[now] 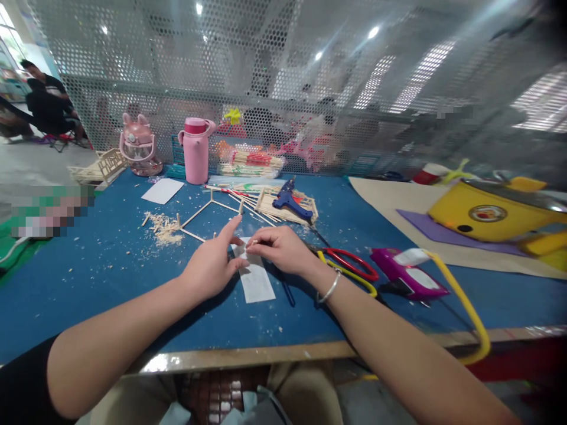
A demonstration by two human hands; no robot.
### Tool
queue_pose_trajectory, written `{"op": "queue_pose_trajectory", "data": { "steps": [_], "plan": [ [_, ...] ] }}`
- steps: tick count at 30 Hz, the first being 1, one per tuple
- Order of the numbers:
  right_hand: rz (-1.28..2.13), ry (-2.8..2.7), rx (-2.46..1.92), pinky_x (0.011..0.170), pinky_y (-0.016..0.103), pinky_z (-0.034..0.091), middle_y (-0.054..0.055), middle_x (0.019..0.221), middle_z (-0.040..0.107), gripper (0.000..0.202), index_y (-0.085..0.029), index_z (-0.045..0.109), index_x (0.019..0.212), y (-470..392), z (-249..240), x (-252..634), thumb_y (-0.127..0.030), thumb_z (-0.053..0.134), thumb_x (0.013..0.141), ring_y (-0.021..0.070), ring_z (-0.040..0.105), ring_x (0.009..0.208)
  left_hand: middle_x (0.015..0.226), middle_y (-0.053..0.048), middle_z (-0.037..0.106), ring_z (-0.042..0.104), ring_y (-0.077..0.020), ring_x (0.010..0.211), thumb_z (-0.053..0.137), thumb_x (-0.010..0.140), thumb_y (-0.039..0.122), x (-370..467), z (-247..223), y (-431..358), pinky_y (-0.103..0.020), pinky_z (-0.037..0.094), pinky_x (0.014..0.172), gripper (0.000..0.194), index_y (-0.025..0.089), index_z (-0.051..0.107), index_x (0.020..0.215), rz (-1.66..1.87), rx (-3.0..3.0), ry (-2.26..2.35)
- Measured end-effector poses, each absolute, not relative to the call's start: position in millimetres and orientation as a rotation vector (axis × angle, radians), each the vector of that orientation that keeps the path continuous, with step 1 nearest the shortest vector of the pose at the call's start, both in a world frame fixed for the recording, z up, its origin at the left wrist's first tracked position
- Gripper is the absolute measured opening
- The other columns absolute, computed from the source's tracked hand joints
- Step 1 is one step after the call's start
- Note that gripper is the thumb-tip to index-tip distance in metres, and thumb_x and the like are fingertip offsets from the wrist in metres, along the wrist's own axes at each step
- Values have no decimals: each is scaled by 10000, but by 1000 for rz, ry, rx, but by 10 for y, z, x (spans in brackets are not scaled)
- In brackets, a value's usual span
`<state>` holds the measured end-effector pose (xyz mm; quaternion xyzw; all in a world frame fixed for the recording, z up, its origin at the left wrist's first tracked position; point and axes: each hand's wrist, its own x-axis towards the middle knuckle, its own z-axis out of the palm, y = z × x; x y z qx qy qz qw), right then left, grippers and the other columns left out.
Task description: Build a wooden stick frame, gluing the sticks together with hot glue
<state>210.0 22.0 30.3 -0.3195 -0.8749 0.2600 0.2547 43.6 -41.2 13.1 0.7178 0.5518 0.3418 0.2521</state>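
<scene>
A frame of thin wooden sticks with short upright posts lies on the blue table. My left hand is at its near right side, index finger stretched toward an upright post and thumb apart over a white paper strip. Whether the finger touches the post I cannot tell. Just right of it, my right hand is closed in a pinch above the paper's far end. Something small and pale shows at its fingertips, too small to name. The frame's near right part is hidden behind my left hand.
Wood crumbs lie left of the frame. Behind are a blue glue gun, loose sticks, a pink bottle and a pink jug. Rightward are red-handled pliers, a purple device and a yellow pot. Perforated metal stands behind.
</scene>
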Motion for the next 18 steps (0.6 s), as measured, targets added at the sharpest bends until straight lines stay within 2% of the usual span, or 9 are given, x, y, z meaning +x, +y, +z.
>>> {"op": "queue_pose_trajectory", "data": {
  "steps": [3, 5, 11, 18],
  "plan": [
    [629, -2518, -890, 572, 205, 350, -1, 628, 629, 124, -151, 675, 692, 246, 258, 2082, -202, 589, 765, 95, 531, 579, 1113, -66, 628, 595, -254, 963, 652, 705, 310, 436, 140, -414, -334, 453, 756, 914, 249, 69, 1407, 629, 2138, 1632],
    [537, -2580, -868, 583, 209, 338, 4, 631, 620, 141, -148, 670, 691, 251, 250, 2076, -211, 581, 780, 98, 524, 591, 1087, -77, 643, 581, -283, 1007, 639, 719, 367, 444, 149, -408, -353, 454, 762, 914, 240, 53, 1409, 456, 2204, 1711],
    [278, -2701, -810, 666, 250, 292, 21, 672, 618, 162, -143, 651, 713, 212, 285, 2078, -230, 557, 812, 121, 527, 667, 1075, -91, 648, 587, -283, 1008, 589, 745, 457, 455, 168, -394, -351, 461, 744, 899, 219, 31, 1408, 285, 2279, 1772],
    [173, -2729, -884, 686, 282, 220, 14, 676, 634, 166, -150, 633, 701, 189, 269, 2071, -234, 550, 817, 116, 508, 642, 1101, -99, 637, 575, -281, 1033, 579, 740, 488, 451, 167, -373, -345, 461, 748, 911, 218, 22, 1407, 249, 2279, 1786]
  ]
}}
